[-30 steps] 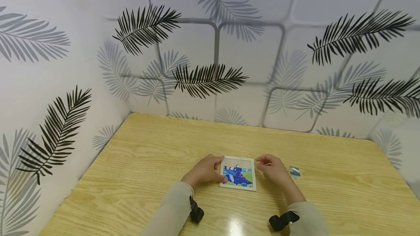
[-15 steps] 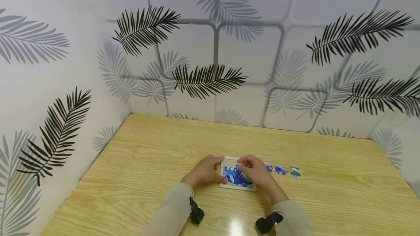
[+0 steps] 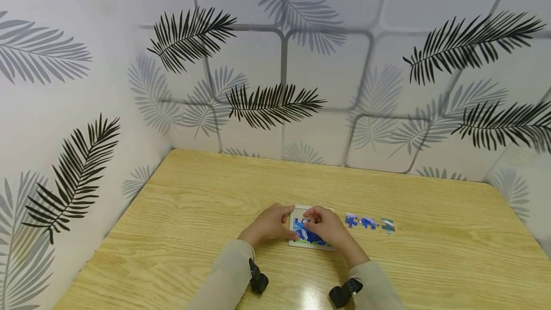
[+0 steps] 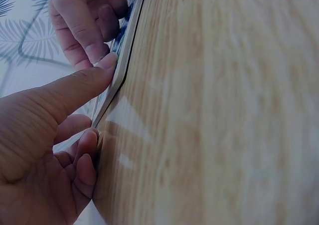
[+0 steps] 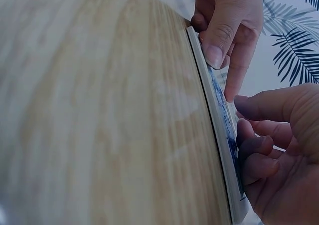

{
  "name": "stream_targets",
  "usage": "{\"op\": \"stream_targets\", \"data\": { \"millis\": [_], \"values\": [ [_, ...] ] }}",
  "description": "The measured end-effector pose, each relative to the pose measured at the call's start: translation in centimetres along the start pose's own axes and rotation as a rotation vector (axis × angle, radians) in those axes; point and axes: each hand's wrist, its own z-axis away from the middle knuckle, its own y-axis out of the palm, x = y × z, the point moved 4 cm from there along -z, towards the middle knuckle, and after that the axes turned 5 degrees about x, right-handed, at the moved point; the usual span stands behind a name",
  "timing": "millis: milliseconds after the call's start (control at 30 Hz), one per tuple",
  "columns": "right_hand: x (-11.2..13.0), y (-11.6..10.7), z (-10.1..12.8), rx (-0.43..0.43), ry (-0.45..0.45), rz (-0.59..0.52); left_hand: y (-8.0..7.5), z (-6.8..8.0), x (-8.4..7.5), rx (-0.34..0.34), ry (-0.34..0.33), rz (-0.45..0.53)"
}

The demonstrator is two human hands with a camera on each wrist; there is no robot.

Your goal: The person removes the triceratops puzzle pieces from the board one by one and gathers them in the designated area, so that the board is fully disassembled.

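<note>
Bright even light, table (image 3: 301,295) glare, blurry wrist views

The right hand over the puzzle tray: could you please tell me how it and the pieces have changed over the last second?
The right hand moved left from beside the white-framed dinosaur puzzle tray onto its picture, uncovering two blue loose pieces. The left hand stayed on the tray's left edge.

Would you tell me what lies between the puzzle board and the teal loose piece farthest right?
Two loose blue pieces on the table, seen in the head view.
</note>
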Motion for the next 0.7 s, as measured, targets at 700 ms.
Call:
{"op": "stream_targets", "data": {
  "millis": [700],
  "values": [
    [0.02,0.32,-0.25,0.014,-0.007,0.107,-0.01,-0.04,-0.02,0.004,0.020,-0.015]
  ]
}}
